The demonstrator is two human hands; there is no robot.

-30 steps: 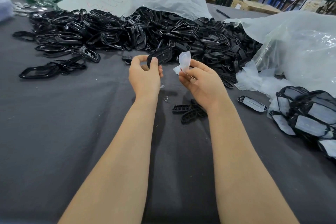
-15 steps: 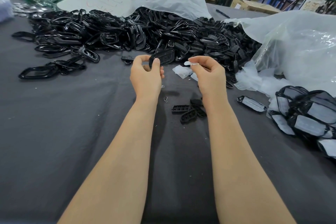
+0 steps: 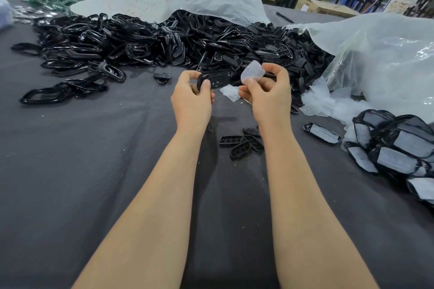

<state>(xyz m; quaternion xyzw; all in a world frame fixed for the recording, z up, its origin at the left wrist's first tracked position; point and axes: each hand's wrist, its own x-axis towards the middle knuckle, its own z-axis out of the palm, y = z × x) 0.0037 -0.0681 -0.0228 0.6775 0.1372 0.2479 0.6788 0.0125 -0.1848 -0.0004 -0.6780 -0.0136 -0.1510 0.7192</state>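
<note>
The left hand (image 3: 191, 98) has its grip closed on one end of a black shell (image 3: 215, 78), thumb on top and fingers curled beneath. The shell's long body juts toward three o'clock with its free end offered to the other hand. The right hand (image 3: 267, 94) pinches a small clear pouch (image 3: 252, 73) between thumb and fingertips and holds it upright just beside that free end. Holding the pouch by an edge would leave its mouth free to slip over the shell, though I cannot tell whether the mouth is open yet. Both things hang in the air above the dark tabletop (image 3: 70, 171), near the middle of the view.

The layout reads as a packing line. The heap of black parts (image 3: 164, 40) lies at twelve o'clock from the hands, within easy reach as supply. Loose pouches (image 3: 328, 103) sit at three o'clock, beside the hand that picks them up. Wrapped shells (image 3: 394, 145) are stacked at four o'clock, likely the finished lot. A spare pouch (image 3: 229, 92) lies on the tabletop between the hands, and a few button frames (image 3: 242, 145) rest at six o'clock by the right wrist.
</note>
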